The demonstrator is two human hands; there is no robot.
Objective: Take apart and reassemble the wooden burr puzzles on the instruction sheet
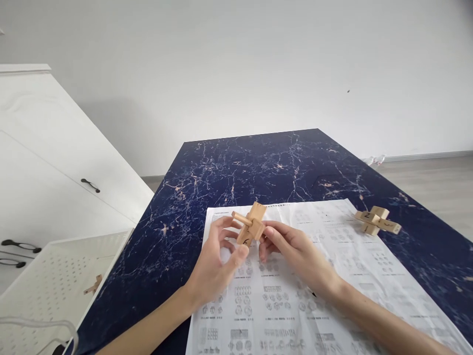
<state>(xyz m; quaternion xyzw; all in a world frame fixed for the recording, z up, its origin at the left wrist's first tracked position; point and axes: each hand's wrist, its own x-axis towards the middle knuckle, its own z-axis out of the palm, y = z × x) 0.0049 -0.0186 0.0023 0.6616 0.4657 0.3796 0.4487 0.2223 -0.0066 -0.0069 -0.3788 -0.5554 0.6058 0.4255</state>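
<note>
A wooden interlocking puzzle is held up over the printed sheet, between my two hands. It is made of crossed light-wood pieces, and a round peg sticks out of it toward the upper left. A dark number is marked on its lower end. My left hand curls around the left side, its thumb at the numbered end and its fingers partly behind the wood. From the right, my right hand pinches the puzzle between thumb and fingers. The printed sheet with rows of small diagrams lies beneath both hands.
Wooden pieces marked with numbers lie crossed together at the sheet's right edge. The dark blue marbled table reaches toward the wall. At the left, a white perforated basket holds another wooden piece, beside a white cabinet.
</note>
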